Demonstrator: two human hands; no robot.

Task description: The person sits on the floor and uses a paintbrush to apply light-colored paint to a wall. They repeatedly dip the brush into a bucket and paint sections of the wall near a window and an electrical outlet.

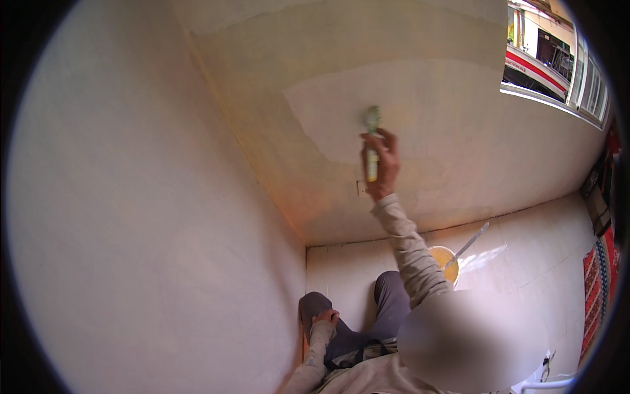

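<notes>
My right hand is raised to the wall and grips a paintbrush by its pale yellow handle. The brush's blurred, greenish head points up against a pale patch of the wall; whether the bristles touch it I cannot tell. Around this patch, the surface shows as darker beige. My left hand rests on my left thigh near the knee, its fingers curled and partly hidden. Below my right forearm a bucket of yellowish paint stands on the floor, partly covered by the sleeve. A long flat stick leans out of it.
A side wall meets the painted one in a corner at my left. Behind my right wrist is a small wall box. A sliding window opens at upper right. A patterned red rug lies right on the tiled floor.
</notes>
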